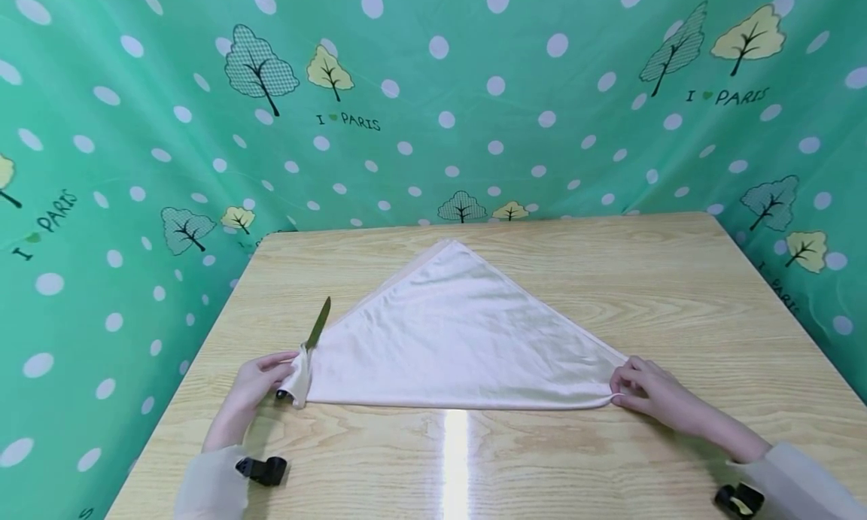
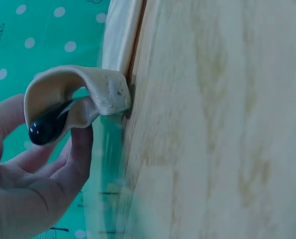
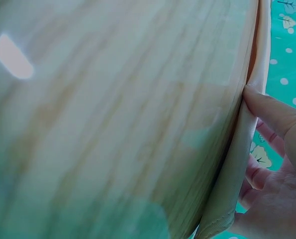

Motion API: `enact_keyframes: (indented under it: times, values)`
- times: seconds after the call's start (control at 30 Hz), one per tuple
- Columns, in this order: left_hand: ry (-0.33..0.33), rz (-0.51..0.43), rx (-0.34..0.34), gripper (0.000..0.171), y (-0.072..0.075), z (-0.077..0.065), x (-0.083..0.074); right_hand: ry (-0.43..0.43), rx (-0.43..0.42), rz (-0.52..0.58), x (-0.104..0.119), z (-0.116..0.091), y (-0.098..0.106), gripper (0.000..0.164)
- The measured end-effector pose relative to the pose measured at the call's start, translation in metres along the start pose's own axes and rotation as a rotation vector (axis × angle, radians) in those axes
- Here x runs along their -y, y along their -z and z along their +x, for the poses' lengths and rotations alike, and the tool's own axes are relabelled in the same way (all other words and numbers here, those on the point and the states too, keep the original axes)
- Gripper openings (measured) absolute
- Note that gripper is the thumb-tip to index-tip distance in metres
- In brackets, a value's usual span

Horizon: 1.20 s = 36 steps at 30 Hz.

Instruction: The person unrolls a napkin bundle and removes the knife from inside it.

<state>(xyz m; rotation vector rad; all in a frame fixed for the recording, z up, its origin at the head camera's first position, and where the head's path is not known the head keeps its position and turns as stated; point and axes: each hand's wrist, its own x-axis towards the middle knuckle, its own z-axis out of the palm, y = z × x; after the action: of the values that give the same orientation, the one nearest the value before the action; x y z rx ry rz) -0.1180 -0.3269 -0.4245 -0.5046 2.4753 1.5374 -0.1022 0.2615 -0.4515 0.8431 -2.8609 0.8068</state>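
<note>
A pale pinkish-white satin cloth (image 1: 447, 332), folded into a triangle, lies with its point toward the back and its long edge toward me. Its left corner wraps around the handle of a knife (image 1: 319, 324), whose dark blade sticks out toward the back. My left hand (image 1: 252, 390) grips this wrapped handle between thumb and fingers; in the left wrist view the black handle end (image 2: 43, 129) shows inside the curl of cloth. At the right corner, my right hand (image 1: 653, 396) pinches the cloth's edge, thumb in front, as the right wrist view also shows.
The light wood-grain table (image 1: 379, 460) carries a bright strip of reflected light in front of the cloth. Behind and at the sides hangs a green polka-dot curtain (image 1: 467, 83) with printed trees. Black camera mounts (image 1: 264, 471) sit at both wrists.
</note>
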Motion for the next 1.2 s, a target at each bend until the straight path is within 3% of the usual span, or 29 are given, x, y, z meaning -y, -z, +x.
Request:
enact_keyframes:
  times: [0.33,0.53,0.83,1.2]
  values:
    - [0.042,-0.038,-0.051,0.05,0.0023,0.0019,0.0038,0.022,-0.015,0.001,-0.0006,0.0006,-0.0004,0.022]
    - [0.062,0.095,-0.051,0.058,0.0026,0.0014,0.0059,0.031,-0.023,0.005,-0.0019,0.0013,-0.0003,0.022]
    - [0.013,0.147,-0.074,0.051,0.0021,-0.0006,0.0086,0.027,-0.009,0.014,-0.0025,0.0012,-0.0006,0.021]
    - [-0.048,0.322,-0.096,0.041,0.002,-0.0011,0.0033,-0.003,0.015,0.012,-0.0015,0.0011,0.0001,0.019]
